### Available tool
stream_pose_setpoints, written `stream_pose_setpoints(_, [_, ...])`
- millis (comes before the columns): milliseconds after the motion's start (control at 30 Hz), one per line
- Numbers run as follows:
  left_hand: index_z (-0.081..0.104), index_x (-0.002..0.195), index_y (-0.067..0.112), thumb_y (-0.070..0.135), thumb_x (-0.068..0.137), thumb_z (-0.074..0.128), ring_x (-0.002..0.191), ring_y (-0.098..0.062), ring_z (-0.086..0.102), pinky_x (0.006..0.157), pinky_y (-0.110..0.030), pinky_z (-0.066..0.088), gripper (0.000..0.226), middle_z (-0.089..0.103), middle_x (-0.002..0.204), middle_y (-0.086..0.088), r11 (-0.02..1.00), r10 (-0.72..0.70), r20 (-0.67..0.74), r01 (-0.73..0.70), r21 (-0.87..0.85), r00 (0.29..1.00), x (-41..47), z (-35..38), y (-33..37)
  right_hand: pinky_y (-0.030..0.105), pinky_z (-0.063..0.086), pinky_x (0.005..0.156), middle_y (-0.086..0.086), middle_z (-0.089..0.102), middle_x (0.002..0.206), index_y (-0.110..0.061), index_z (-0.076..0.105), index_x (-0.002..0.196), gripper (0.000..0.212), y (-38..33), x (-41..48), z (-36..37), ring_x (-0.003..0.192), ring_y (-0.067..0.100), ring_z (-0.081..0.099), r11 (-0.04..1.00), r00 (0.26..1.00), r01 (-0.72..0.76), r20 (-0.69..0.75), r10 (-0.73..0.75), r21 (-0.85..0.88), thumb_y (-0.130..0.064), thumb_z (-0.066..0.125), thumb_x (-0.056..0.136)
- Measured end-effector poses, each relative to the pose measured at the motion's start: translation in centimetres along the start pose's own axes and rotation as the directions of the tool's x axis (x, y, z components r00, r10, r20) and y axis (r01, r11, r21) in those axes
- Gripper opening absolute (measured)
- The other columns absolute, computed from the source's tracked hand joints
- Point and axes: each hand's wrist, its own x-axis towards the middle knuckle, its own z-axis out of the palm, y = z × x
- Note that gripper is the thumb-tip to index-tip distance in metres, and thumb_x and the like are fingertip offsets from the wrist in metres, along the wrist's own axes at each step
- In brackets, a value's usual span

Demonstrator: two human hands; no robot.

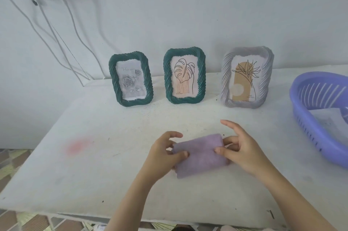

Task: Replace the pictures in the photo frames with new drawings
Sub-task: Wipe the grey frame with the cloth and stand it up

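Our left hand pinches the left edge of the folded lilac cloth between thumb and fingers. Our right hand pinches the right edge, forefinger lifted free. The cloth sits low on the tabletop, close to us.

The frames stand upright in a row by the wall, well apart from the cloth: the left green frame, the middle green frame and the grey frame. They look lightly propped, so a careless reach or a hard wipe could tip one over. The left one, with its grey rose print, seems still unchanged.

The purple basket holding paper sits at the right. Nothing lies between us and the frames.
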Motion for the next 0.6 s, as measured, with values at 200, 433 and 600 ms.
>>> stream_pose_setpoints(200, [0.054, 0.110, 0.030, 0.020, 0.072, 0.069, 0.061, -0.006, 0.053, 0.054, -0.020, 0.049, 0.043, 0.057, 0.082, 0.000, 0.951, -0.004, -0.028, 0.013, 0.309, 1.000, 0.8, 0.3, -0.4, 0.020, 0.049, 0.061, -0.007, 0.066, 0.068, -0.030, 0.043, 0.130, 0.064, -1.0, -0.1, 0.6, 0.060, 0.002, 0.057, 0.938, 0.997, -0.038, -0.083, 0.011, -0.345, -0.020, 0.072, 0.073])
stream_pose_setpoints(433, [0.049, 0.118, 0.029, 0.017, 0.072, 0.063, 0.083, -0.005, 0.054, 0.065, -0.016, 0.043, 0.050, 0.053, 0.100, 0.008, 0.881, -0.006, 0.109, -0.047, 0.471, 0.994, 1.7, 1.0, 0.9, 0.021, 0.044, 0.058, -0.001, 0.063, 0.075, -0.024, 0.036, 0.134, 0.070, -1.3, -0.2, 1.2, 0.071, 0.008, 0.058, 0.931, 0.988, -0.151, -0.069, 0.136, -0.333, -0.015, 0.070, 0.074])
stream_pose_setpoints(600, [0.050, 0.111, 0.030, 0.014, 0.072, 0.066, 0.071, -0.009, 0.053, 0.062, -0.022, 0.046, 0.045, 0.054, 0.083, 0.005, 0.915, -0.109, 0.209, 0.016, 0.403, 0.972, 2.1, 0.8, 1.8, 0.023, 0.043, 0.061, 0.004, 0.065, 0.084, -0.028, 0.038, 0.131, 0.071, -1.6, 0.5, 1.0, 0.072, 0.013, 0.059, 0.978, 0.986, -0.164, -0.037, 0.160, -0.131, -0.006, 0.071, 0.072])
